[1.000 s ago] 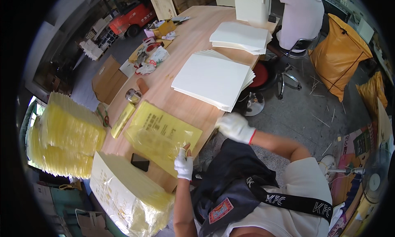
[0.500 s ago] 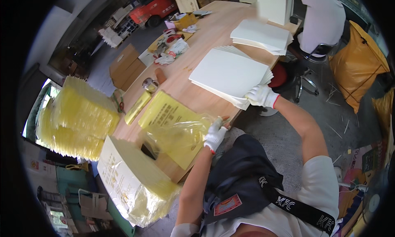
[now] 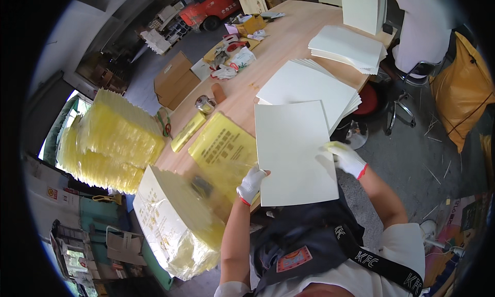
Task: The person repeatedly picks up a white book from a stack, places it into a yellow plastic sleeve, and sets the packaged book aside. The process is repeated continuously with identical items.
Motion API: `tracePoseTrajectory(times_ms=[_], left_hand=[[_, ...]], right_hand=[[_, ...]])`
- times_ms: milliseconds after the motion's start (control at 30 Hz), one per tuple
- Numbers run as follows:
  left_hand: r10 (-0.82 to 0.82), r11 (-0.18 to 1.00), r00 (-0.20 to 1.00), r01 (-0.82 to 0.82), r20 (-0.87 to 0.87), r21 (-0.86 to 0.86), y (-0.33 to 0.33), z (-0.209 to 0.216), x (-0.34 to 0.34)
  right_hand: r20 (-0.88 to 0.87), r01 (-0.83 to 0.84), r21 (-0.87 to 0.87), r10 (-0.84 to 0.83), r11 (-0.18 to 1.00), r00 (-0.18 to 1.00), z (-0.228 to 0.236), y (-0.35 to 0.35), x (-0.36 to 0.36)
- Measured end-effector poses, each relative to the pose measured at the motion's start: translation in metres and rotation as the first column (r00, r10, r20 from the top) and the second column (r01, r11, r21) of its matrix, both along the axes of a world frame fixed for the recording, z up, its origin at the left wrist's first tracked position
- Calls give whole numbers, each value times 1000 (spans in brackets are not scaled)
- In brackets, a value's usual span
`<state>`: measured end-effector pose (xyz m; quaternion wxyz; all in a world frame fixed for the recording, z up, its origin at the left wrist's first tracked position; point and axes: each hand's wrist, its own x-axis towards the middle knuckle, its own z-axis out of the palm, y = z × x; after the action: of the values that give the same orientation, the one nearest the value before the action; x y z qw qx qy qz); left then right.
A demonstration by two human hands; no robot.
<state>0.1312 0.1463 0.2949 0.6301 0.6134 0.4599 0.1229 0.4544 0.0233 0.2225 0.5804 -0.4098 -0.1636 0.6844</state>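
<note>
A: Status at the long pale wooden surface [image 3: 289,44]?

B: Nearest its near edge, a bulging clear plastic bundle of yellow bags [image 3: 175,219] stands on end. A flat yellow printed plastic bag [image 3: 224,150] lies on the surface right by that edge, unfilled as far as I can see.

A: The sheet?

B: One cream rectangular card sheet [image 3: 294,153] is lifted over the near edge, partly overlapping the yellow bag. It's not in any bag yet.

A: Hands?

B: Both white-gloved. Left hand [image 3: 251,184] is closed on the sheet's lower left edge, right hand [image 3: 346,159] pinches its right edge.

A: What's left?

B: Looks like plenty. A fanned stack of cream sheets [image 3: 307,86] sits further along the surface, a second cream stack [image 3: 348,48] beyond it. I'd judge this early in the batch.
</note>
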Motion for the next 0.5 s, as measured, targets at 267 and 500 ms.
tracePoseTrajectory(times_ms=[267,500], left_hand=[[-76,763,645,528,-760,372,-96,30,88],[234,919,873,-343,429,197,-65,41,8]], right_hand=[[867,-80,190,-128,979,482,14,18,-105],[956,-248,292,-287,924,55,93,1,-85]])
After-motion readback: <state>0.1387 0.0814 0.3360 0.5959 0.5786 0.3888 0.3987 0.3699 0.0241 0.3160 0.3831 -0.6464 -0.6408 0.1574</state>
